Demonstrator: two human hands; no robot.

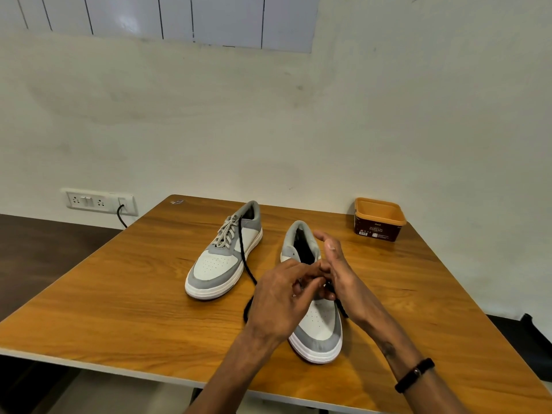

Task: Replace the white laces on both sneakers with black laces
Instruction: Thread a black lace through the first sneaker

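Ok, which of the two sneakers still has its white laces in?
The far sneaker, on the left, away from both hands: pale laces cross its eyelets. The near sneaker, under the hands, shows none.

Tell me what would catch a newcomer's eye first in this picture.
Both hands, the left hand and right hand, work together over the near sneaker at the table's front. A black lace trails across to the far sneaker, which has pale laces. An orange-rimmed tub sits at the far right corner.
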